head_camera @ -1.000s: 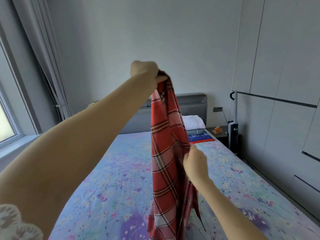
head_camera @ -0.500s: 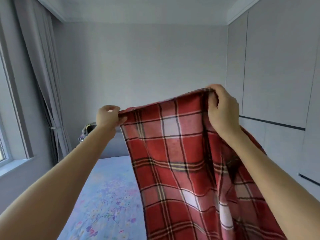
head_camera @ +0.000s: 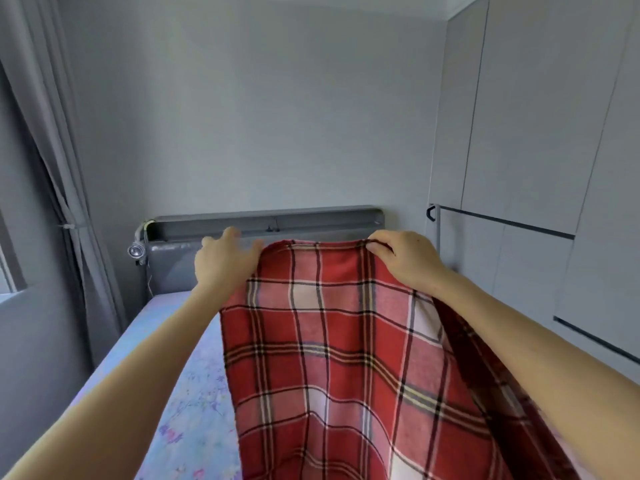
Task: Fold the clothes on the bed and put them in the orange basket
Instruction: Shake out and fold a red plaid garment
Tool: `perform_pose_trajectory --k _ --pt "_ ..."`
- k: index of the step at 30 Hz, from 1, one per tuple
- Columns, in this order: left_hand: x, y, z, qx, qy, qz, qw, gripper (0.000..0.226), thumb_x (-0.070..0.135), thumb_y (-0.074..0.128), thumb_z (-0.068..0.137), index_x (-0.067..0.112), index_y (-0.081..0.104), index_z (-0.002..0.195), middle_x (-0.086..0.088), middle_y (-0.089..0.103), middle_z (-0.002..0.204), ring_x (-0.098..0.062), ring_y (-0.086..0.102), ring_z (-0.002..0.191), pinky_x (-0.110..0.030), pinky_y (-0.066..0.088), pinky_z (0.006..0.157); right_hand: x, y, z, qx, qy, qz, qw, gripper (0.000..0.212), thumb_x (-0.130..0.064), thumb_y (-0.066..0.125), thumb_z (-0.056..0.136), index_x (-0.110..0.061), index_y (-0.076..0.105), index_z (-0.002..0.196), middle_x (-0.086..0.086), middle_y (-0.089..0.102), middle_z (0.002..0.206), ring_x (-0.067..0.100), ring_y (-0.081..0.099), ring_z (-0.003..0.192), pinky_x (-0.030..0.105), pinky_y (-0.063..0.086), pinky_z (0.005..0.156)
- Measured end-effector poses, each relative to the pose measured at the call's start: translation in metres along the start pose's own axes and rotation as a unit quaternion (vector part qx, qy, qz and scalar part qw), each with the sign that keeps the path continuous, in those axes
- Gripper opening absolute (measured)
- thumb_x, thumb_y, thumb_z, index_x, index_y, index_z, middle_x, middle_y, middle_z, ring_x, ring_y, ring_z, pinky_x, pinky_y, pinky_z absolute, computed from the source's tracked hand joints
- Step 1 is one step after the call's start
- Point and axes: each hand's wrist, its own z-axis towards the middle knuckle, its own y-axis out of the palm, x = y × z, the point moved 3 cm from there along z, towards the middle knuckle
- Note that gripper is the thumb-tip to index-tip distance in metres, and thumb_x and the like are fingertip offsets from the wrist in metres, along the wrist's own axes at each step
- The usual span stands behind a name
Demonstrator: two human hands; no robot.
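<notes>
A red plaid garment (head_camera: 346, 358) hangs spread in front of me over the bed (head_camera: 187, 403), which has a blue floral sheet. My right hand (head_camera: 405, 261) pinches the garment's top edge at its right corner. At the top left corner is my left hand (head_camera: 225, 265), blurred, with its fingers spread and straight; its palm lies against the cloth's left edge, and the cloth corner beside the thumb droops in a curve. Part of the garment drapes under my right forearm. The orange basket is not in view.
A grey headboard (head_camera: 266, 223) with a small clip lamp (head_camera: 136, 251) stands behind the cloth. A grey curtain (head_camera: 52, 168) hangs at the left and grey wardrobe doors (head_camera: 536, 168) fill the right side.
Both hands have come down with the garment, from above the headboard to its level. My left hand's fingers have uncurled from the corner they gripped. The camera has tilted down.
</notes>
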Motion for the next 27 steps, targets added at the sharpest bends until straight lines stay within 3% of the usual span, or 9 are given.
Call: perform_pose_trajectory --k 2,5,8,10,16,17,19,23,27 --pt "0.034 0.006 -0.021 -0.002 0.148 0.049 0.988 0.065 0.067 0.051 0.078 0.025 0.051 0.128 -0.013 0.046 0.123 -0.033 0.044 0.117 -0.040 0.035 0.098 -0.009 0.006 0.002 -0.021 -0.016 0.010 1.000 0.025 -0.029 0.047 0.097 -0.016 0.067 0.106 0.000 0.071 0.099 0.021 0.063 0.093 0.033 0.044 0.078" --pt "0.077 0.030 -0.046 -0.097 0.328 -0.118 0.932 0.058 0.055 0.061 0.075 0.024 0.057 0.123 -0.001 0.056 0.119 -0.019 0.051 0.113 -0.030 0.038 0.098 -0.023 0.010 0.004 -0.055 -0.036 0.043 0.997 0.023 -0.027 0.048 0.096 -0.016 0.067 0.103 -0.002 0.069 0.095 0.018 0.062 0.089 0.037 0.045 0.078" --pt "0.092 0.045 -0.051 -0.111 0.304 -0.225 0.919 0.012 0.020 0.067 0.083 0.013 0.063 0.092 0.008 0.061 0.078 -0.013 0.054 0.077 -0.009 0.035 0.062 -0.023 0.010 0.001 -0.082 -0.034 0.058 0.994 0.021 -0.024 0.051 0.095 -0.014 0.068 0.101 -0.003 0.068 0.094 0.016 0.060 0.088 0.035 0.044 0.077" --pt "0.097 0.050 -0.053 -0.078 0.310 -0.201 0.926 0.014 0.020 0.064 0.087 0.013 0.057 0.076 0.009 0.054 0.062 -0.020 0.050 0.067 -0.019 0.029 0.053 -0.012 0.008 -0.003 -0.082 -0.003 0.098 0.992 0.019 -0.024 0.054 0.094 -0.013 0.068 0.100 -0.001 0.069 0.099 0.013 0.061 0.094 0.033 0.046 0.084" --pt "0.134 0.049 -0.053 0.021 0.327 -0.097 0.940 0.021 0.030 0.057 0.090 0.012 0.063 0.081 -0.007 0.069 0.082 -0.029 0.060 0.084 -0.030 0.026 0.060 0.034 0.016 -0.038 -0.049 0.073 0.183 0.979 0.013 -0.012 0.060 0.088 -0.014 0.057 0.076 -0.004 0.056 0.067 -0.004 0.053 0.062 0.014 0.038 0.063" --pt "0.142 0.047 -0.050 0.031 0.321 -0.086 0.943 0.022 0.030 0.057 0.090 0.012 0.063 0.080 -0.007 0.069 0.082 -0.029 0.059 0.085 -0.030 0.026 0.060 0.044 0.021 -0.047 -0.038 0.089 0.179 0.979 0.010 -0.011 0.060 0.086 -0.009 0.057 0.077 0.005 0.058 0.068 0.006 0.054 0.063 0.028 0.040 0.062" --pt "0.158 0.044 -0.043 0.038 0.300 -0.076 0.950 0.024 0.031 0.056 0.090 0.010 0.061 0.079 -0.009 0.066 0.080 -0.029 0.058 0.082 -0.030 0.027 0.059 0.065 0.033 -0.063 -0.025 0.122 0.164 0.979 0.010 -0.012 0.060 0.083 -0.004 0.059 0.090 0.011 0.063 0.078 0.024 0.058 0.074 0.039 0.044 0.070" --pt "0.201 0.040 -0.034 0.071 0.253 -0.050 0.964 0.028 0.028 0.053 0.090 0.011 0.052 0.068 -0.005 0.054 0.066 -0.026 0.047 0.070 -0.032 0.024 0.055 0.104 0.052 -0.095 0.007 0.149 0.126 0.981 0.016 -0.016 0.055 0.084 -0.014 0.055 0.099 0.002 0.061 0.082 0.028 0.060 0.084 0.032 0.040 0.066" --pt "0.246 0.039 -0.030 0.120 0.220 -0.023 0.968 0.025 0.024 0.053 0.089 0.006 0.056 0.074 -0.009 0.055 0.070 -0.026 0.047 0.068 -0.031 0.025 0.049 0.132 0.055 -0.112 0.062 0.168 0.027 0.983 0.059 -0.018 0.061 0.083 -0.007 0.040 0.137 0.009 0.064 0.100 0.031 0.063 0.080 0.031 0.034 0.058"
